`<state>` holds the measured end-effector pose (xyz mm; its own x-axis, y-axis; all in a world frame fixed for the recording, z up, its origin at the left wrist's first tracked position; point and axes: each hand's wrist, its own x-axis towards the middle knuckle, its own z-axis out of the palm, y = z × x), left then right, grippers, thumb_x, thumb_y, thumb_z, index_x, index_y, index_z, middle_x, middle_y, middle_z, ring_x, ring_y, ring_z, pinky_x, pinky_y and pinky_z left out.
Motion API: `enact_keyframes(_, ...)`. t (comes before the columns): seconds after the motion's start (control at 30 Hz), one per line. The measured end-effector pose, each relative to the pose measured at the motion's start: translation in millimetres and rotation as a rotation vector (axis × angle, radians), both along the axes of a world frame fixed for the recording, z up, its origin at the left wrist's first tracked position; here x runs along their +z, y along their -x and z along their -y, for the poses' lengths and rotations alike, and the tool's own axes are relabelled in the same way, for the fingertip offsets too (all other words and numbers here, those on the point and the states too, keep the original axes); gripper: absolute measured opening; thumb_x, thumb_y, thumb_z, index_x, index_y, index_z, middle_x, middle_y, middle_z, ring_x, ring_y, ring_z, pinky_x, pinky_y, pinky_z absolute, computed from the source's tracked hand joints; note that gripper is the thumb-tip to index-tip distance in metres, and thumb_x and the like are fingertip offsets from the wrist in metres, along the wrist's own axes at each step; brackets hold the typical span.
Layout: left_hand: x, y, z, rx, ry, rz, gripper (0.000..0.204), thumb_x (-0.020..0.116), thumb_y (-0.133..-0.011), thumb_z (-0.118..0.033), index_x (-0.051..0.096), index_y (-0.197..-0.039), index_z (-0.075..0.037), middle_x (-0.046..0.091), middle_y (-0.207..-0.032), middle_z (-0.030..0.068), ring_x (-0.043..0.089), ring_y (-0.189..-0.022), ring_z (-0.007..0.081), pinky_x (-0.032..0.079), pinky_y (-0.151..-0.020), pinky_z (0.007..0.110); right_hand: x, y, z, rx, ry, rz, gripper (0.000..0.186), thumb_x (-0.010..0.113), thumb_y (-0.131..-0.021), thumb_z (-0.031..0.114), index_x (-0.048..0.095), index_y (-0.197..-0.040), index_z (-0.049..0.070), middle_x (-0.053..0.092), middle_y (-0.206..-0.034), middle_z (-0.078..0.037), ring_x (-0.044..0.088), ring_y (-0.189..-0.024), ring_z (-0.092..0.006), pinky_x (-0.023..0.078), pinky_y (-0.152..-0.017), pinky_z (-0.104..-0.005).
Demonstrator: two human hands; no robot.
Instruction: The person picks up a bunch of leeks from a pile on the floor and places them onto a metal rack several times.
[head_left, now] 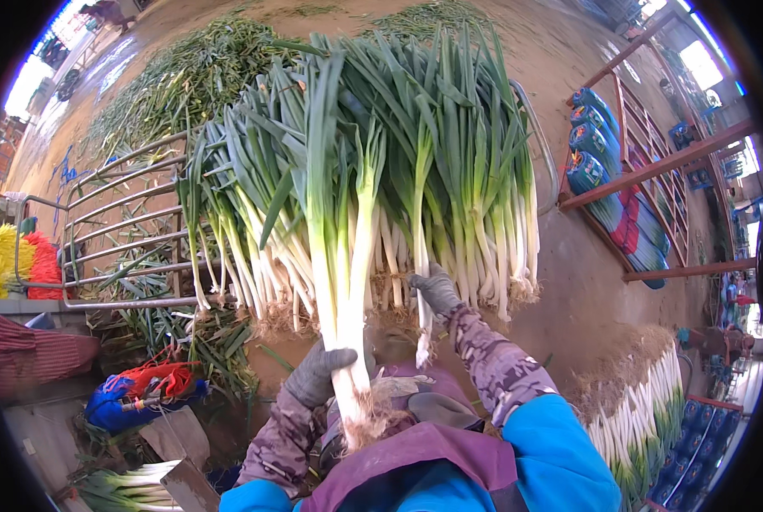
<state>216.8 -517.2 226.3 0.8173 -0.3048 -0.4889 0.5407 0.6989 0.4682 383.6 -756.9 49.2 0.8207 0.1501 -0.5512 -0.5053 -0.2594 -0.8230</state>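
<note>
My left hand (319,373), in a grey glove, is closed around the white stems of a few leeks (333,290). Their roots hang toward my lap and their green leaves point away from me. To the right, my right hand (438,292), gloved the same way, grips the lower white stem of one thinner leek (421,230). Behind both hands lies a large pile of leeks (484,162), roots toward me, on a metal rack. My palms and some fingertips are hidden.
The rack's metal bars (130,218) stick out at the left. Leaf trimmings (189,85) heap up behind. More leeks (637,418) stand at the right. Yellow (4,260) and red strands (42,263) hang at the far left, above a blue and red bundle (142,392). Wrapped bundles (603,171) fill a red frame.
</note>
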Motion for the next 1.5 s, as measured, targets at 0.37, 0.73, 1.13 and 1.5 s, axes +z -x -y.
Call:
enact_keyframes(0.37, -71, 9, 3, -0.013, -0.121, -0.199, 0.048, 0.078, -0.081, -0.021, 0.06, -0.119, 0.004, 0.069, -0.096, 0.0162, 0.07, -0.087, 0.0287, 0.06, -0.081, 0.041, -21, -84, -16, 0.235, 0.773, 0.248, 0.068, 0.073, -0.09, 0.037, 0.049, -0.142, 0.0, 0.065, -0.125, -0.026, 0.063, -0.115, -0.0411, 0.051, -0.097, -0.0429)
enact_keyframes(0.73, -80, 4, 16, -0.054, -0.213, -0.253, 0.04, 0.078, -0.081, -0.025, 0.063, -0.108, 0.001, 0.069, -0.088, 0.0144, 0.069, -0.08, 0.0276, 0.058, -0.076, 0.038, -110, 5, 148, -0.007, 0.79, 0.31, 0.074, 0.081, -0.081, 0.032, 0.052, -0.137, -0.006, 0.058, -0.134, -0.03, 0.054, -0.128, -0.0414, 0.042, -0.11, -0.0439)
enact_keyframes(1.13, -56, 1, 48, 0.031, -0.249, -0.329, 0.048, 0.08, -0.08, -0.025, 0.062, -0.114, 0.003, 0.069, -0.095, 0.0151, 0.069, -0.088, 0.0279, 0.059, -0.082, 0.039, 35, 12, 29, 0.366, -0.059, -0.142, 0.061, 0.084, -0.078, 0.046, 0.065, -0.113, -0.001, 0.072, -0.088, -0.014, 0.069, -0.077, -0.0271, 0.06, -0.071, -0.0375)
enact_keyframes(1.5, -59, -10, 101, 0.209, 0.259, -0.174, 0.083, 0.076, -0.078, -0.033, 0.041, -0.145, 0.004, 0.061, -0.128, 0.0242, 0.061, -0.116, 0.0386, 0.049, -0.106, 0.048, 112, 10, 16, 0.461, -0.372, 0.311, 0.083, 0.05, -0.1, 0.06, 0.033, -0.147, -0.006, 0.053, -0.134, -0.028, 0.05, -0.129, -0.0379, 0.037, -0.113, -0.0429)
